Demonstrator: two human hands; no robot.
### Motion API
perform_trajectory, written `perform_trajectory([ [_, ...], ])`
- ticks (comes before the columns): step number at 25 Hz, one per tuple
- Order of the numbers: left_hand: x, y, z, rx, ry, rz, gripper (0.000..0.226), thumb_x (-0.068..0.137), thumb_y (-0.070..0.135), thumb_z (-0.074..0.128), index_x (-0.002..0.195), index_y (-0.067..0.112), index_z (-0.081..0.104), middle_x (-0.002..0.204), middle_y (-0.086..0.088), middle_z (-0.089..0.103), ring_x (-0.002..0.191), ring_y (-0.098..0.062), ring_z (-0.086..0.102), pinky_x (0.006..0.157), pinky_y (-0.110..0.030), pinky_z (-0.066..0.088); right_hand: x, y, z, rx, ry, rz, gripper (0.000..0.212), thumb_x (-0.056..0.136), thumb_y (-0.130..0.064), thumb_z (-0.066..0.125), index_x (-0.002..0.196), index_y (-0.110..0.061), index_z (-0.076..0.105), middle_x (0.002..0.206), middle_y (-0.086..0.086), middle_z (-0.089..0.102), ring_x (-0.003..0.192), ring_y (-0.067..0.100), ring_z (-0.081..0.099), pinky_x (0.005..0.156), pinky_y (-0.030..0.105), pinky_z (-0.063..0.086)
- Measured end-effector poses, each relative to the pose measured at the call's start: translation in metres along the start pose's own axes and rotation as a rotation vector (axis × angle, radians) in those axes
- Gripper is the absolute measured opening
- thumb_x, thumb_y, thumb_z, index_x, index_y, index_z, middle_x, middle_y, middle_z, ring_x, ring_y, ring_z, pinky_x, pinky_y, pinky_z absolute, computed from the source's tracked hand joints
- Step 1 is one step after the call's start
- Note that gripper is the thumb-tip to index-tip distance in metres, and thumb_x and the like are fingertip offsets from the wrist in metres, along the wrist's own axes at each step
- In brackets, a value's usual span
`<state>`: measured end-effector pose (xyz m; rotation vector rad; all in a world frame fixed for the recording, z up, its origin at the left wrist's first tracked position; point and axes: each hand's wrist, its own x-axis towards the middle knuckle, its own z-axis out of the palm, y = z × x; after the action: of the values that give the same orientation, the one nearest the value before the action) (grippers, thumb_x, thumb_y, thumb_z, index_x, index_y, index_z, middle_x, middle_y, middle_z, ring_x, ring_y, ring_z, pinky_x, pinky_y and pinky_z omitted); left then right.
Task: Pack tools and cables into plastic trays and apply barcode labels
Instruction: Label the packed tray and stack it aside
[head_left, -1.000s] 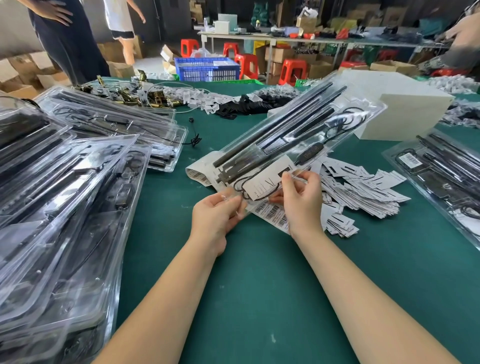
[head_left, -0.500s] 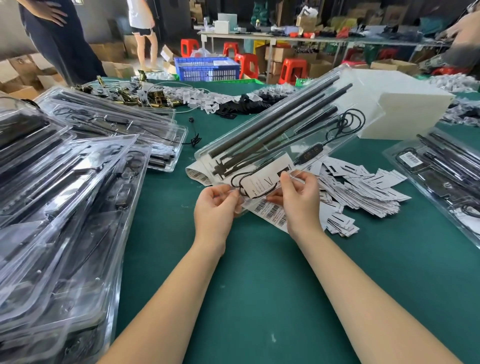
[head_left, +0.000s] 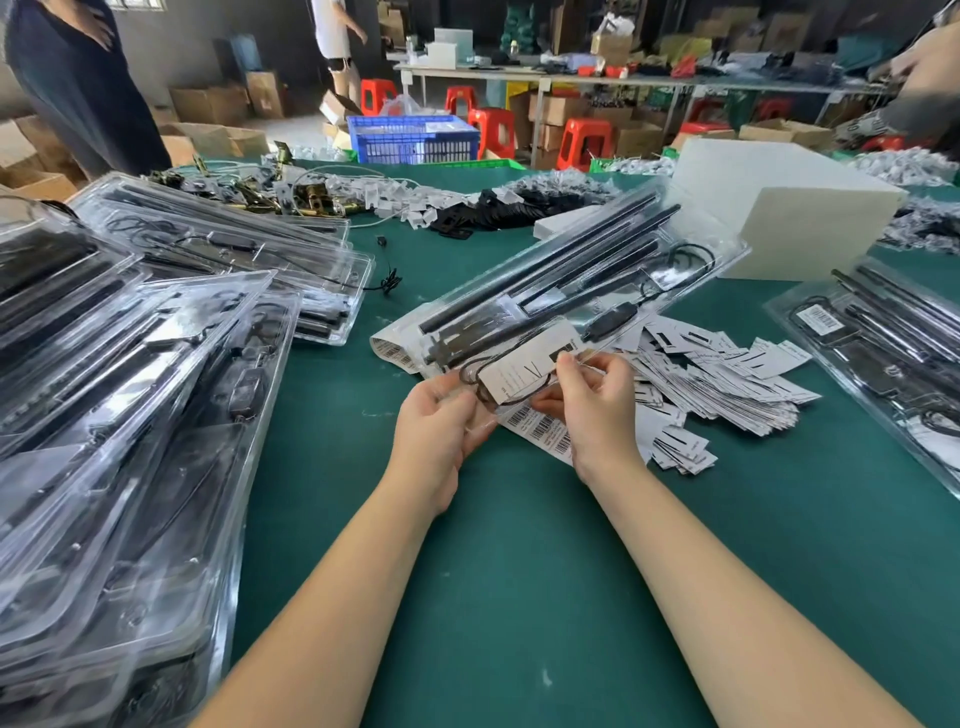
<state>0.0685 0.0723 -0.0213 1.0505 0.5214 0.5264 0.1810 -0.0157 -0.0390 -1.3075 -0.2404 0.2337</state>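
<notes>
a: where's the tray (head_left: 566, 291) right now?

b: centre of the green tabletop (head_left: 519, 571), running from about 7 o'clock up toward 1 o'clock. the near end is lifted into both hands and the far end points at the white foam block (head_left: 789, 208). black rods (head_left: 540, 260) and a coiled cable (head_left: 680, 260) sit in its moulded slots, with a white card (head_left: 524, 364) at the near end.

a: and the hands?

b: left hand (head_left: 441, 431) has its fingers curled round the near corner at 7 o'clock. right hand (head_left: 592, 400) pinches the near edge by the card, thumb and fingers closed on the plastic.

a: how would you say it handles?

b: light, i'd judge, but long and floppy: thin clear plastic that flexes and feels slick. holding one end only lets it sag or twist, and the rods could pop loose. better to grip the flat rim, one hand on each side, not the bubbles.

a: labels?

b: a barcode strip (head_left: 540, 428) lies on the tabletop just under the hands, and loose paper tags (head_left: 727, 379) are heaped at 3 o'clock. filled trays (head_left: 130, 415) are stacked at 9 o'clock, with another tray bearing a barcode (head_left: 883, 332) at the right edge.
</notes>
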Motion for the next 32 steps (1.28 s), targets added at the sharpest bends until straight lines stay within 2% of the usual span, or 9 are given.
perform_trajectory([
  [3,0.003,-0.001,0.0,-0.018,0.139,-0.003,0.026,0.097,-0.007,0.04,0.119,-0.005,0.051,0.105,-0.02,0.069,0.088,-0.023,0.071,0.069,-0.028,0.06,-0.003,0.001,0.003,-0.044,-0.016,-0.025,0.016,0.093,-0.016,0.059,0.095,-0.02,0.044,0.077,0.001,0.066,0.052,0.011,0.064,0.056,0.025,0.054],
  [6,0.0,0.004,0.003,-0.051,0.2,0.008,0.018,0.096,-0.008,0.041,0.097,0.008,0.05,0.087,-0.014,0.07,0.061,-0.012,0.069,0.056,-0.025,0.058,-0.002,-0.005,0.005,0.005,-0.016,0.049,0.018,0.089,-0.013,0.062,0.096,-0.019,0.047,0.08,0.0,0.064,0.061,0.009,0.064,0.06,0.026,0.054],
  [9,-0.002,0.005,0.003,-0.051,0.184,-0.015,0.024,0.095,-0.008,0.042,0.087,0.014,0.047,0.071,-0.004,0.071,0.054,-0.009,0.066,0.052,-0.024,0.056,0.009,-0.02,-0.006,0.189,0.045,0.164,0.022,0.086,-0.014,0.067,0.103,-0.012,0.054,0.088,0.007,0.063,0.068,0.015,0.064,0.062,0.028,0.057],
  [13,-0.004,0.007,0.003,0.005,0.154,-0.071,0.026,0.094,-0.01,0.042,0.086,0.014,0.044,0.068,-0.006,0.063,0.04,-0.005,0.056,0.071,-0.036,0.059,0.026,-0.036,-0.03,0.233,0.125,0.256,0.017,0.087,-0.027,0.069,0.092,-0.012,0.062,0.082,0.006,0.068,0.064,0.014,0.066,0.059,0.026,0.055],
  [15,-0.006,0.007,0.006,0.048,0.127,-0.087,0.025,0.095,-0.008,0.042,0.086,0.015,0.044,0.071,-0.007,0.063,0.041,-0.006,0.057,0.071,-0.035,0.058,0.031,-0.036,-0.036,0.221,0.124,0.294,0.014,0.087,-0.026,0.069,0.089,-0.014,0.063,0.082,0.005,0.07,0.071,0.016,0.067,0.07,0.031,0.055],
  [18,-0.008,0.005,0.009,0.083,0.121,-0.096,0.021,0.096,-0.005,0.044,0.089,0.015,0.046,0.071,-0.004,0.069,0.051,-0.009,0.066,0.054,-0.023,0.057,0.034,-0.038,-0.043,0.203,0.147,0.338,0.008,0.084,-0.015,0.069,0.089,-0.01,0.065,0.087,0.007,0.071,0.082,0.02,0.067,0.089,0.038,0.053],
  [23,-0.01,0.005,0.007,0.068,0.128,-0.122,0.019,0.096,-0.005,0.044,0.092,0.014,0.047,0.058,0.005,0.068,0.047,-0.006,0.063,0.048,-0.021,0.054,0.037,-0.043,-0.052,0.178,0.097,0.393,0.012,0.083,-0.007,0.071,0.093,-0.005,0.064,0.086,0.011,0.07,0.073,0.02,0.068,0.075,0.031,0.057],
  [30,-0.012,0.004,0.01,0.092,0.163,-0.133,0.019,0.095,-0.005,0.045,0.09,0.014,0.048,0.065,-0.001,0.068,0.052,-0.011,0.067,0.047,-0.021,0.054,0.04,-0.039,-0.05,0.125,0.169,0.415,0.013,0.082,-0.001,0.07,0.092,0.0,0.062,0.084,0.015,0.07,0.069,0.022,0.069,0.069,0.038,0.058],
  [32,-0.012,0.004,0.011,0.095,0.158,-0.123,0.019,0.096,-0.005,0.045,0.091,0.014,0.048,0.057,0.003,0.067,0.047,-0.007,0.064,0.046,-0.02,0.053,0.04,-0.04,-0.051,0.134,0.154,0.416,0.019,0.081,-0.004,0.071,0.098,-0.001,0.063,0.087,0.014,0.07,0.072,0.022,0.07,0.075,0.039,0.059],
])
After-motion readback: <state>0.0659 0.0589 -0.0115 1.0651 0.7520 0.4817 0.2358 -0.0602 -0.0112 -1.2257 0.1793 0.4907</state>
